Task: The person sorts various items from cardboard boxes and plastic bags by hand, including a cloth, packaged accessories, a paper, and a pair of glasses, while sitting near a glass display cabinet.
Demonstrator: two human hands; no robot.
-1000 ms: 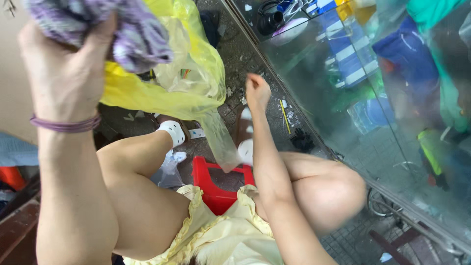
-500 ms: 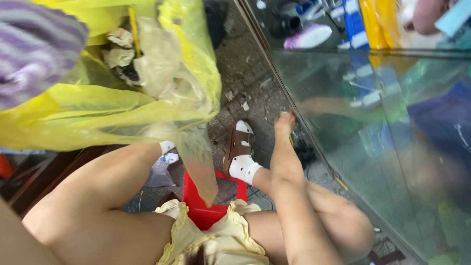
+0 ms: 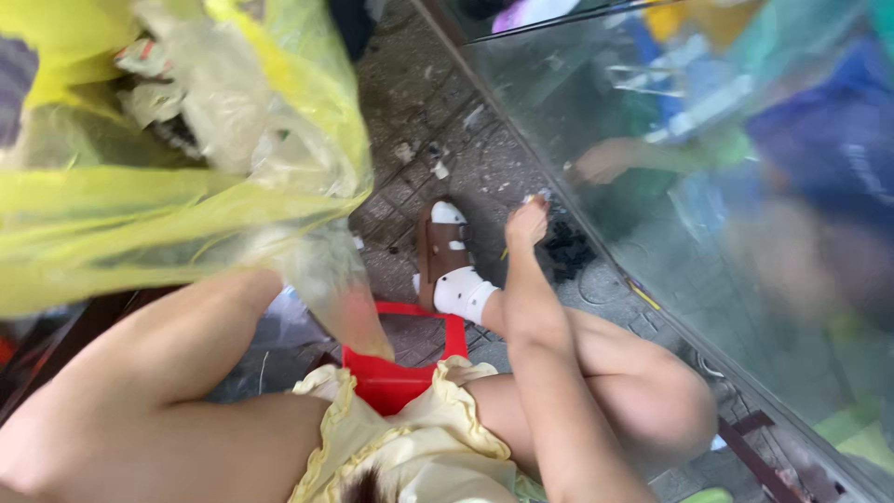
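Note:
My right hand (image 3: pixel 527 224) reaches down to the paved floor (image 3: pixel 419 112) at the foot of a glass cabinet (image 3: pixel 745 186), fingers bunched together near small scraps; the blur hides whether it grips anything. A large yellow plastic bag (image 3: pixel 168 224) full of crumpled rubbish hangs at the upper left, over my left thigh. A strip of purple striped cloth (image 3: pixel 13 79) shows at the left edge behind the bag. My left hand is out of view. My foot in a white sock and brown sandal (image 3: pixel 441 251) rests beside the right hand.
I sit on a low red stool (image 3: pixel 396 377), in a pale yellow garment (image 3: pixel 410 447). Bits of litter (image 3: pixel 438 168) dot the floor. The glass cabinet runs along the right with colourful goods behind it. A dark clump (image 3: pixel 568 247) lies at its base.
The view dropped and closed in. My left hand with the purple cloth left the frame and the yellow bag now fills the upper left. My right hand stays low by the cabinet.

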